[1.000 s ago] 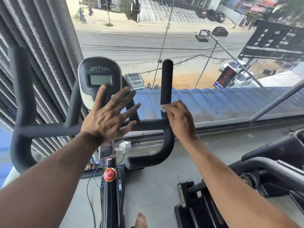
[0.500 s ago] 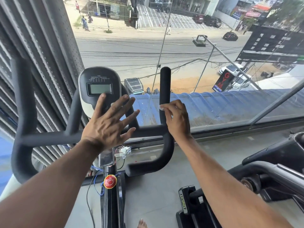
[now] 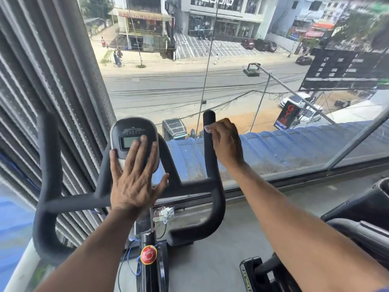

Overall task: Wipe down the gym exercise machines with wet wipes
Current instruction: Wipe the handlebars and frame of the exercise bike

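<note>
Left hand (image 3: 134,178), fingers spread flat, rests on the console (image 3: 134,131); right hand (image 3: 226,142) grips the right handlebar (image 3: 210,157); a "GYM" sign (image 3: 287,118) stands outside.

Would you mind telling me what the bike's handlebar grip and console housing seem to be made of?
Handlebar grip: probably foam or rubber padding, since it looks matte black, thick and glare-free. Console housing: likely hard moulded plastic, smooth dark face with printed labels, a grey screen and a pale rim.

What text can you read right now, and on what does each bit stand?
"GYM": red letters on the black street sign; its lower lines are too blurred.
"ZUDIO": storefront across the road, partly cropped.
Console labels above the screen: too small.
Red knob lettering: blurred.
Shop awning: unreadable.
</note>
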A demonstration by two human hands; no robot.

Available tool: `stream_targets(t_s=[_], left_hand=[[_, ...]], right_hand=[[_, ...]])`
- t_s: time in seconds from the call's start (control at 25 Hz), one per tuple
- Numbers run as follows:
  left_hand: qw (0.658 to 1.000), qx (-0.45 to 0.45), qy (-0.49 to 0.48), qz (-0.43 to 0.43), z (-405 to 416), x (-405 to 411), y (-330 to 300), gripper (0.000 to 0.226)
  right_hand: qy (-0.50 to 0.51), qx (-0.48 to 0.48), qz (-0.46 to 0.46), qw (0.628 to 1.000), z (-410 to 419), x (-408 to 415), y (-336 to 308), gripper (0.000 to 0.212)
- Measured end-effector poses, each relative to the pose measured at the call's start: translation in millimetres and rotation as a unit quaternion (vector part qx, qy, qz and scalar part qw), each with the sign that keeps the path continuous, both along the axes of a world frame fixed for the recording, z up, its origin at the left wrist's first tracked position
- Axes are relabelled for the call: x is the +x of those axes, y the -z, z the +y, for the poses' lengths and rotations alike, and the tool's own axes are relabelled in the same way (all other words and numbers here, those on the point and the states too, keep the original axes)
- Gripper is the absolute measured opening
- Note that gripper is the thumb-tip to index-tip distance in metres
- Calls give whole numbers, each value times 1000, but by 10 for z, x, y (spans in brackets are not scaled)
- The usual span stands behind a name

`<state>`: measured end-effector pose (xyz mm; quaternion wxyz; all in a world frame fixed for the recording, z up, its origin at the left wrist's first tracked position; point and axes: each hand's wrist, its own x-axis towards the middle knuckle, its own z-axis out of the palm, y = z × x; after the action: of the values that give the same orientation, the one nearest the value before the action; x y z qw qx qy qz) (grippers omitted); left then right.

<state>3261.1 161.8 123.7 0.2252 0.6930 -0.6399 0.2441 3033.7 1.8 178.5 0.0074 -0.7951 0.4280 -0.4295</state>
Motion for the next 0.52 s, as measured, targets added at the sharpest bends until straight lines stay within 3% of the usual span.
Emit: stream_targets(t_s=[0.28, 0.52], left_hand=[[1000, -5, 8, 7, -5, 6, 25, 86], [1000, -7, 4, -3, 11, 15, 39, 84]], right_hand=[[-25, 19, 8, 999, 358, -189, 545, 20], [4, 20, -7, 1000, 57, 29, 201, 17]])
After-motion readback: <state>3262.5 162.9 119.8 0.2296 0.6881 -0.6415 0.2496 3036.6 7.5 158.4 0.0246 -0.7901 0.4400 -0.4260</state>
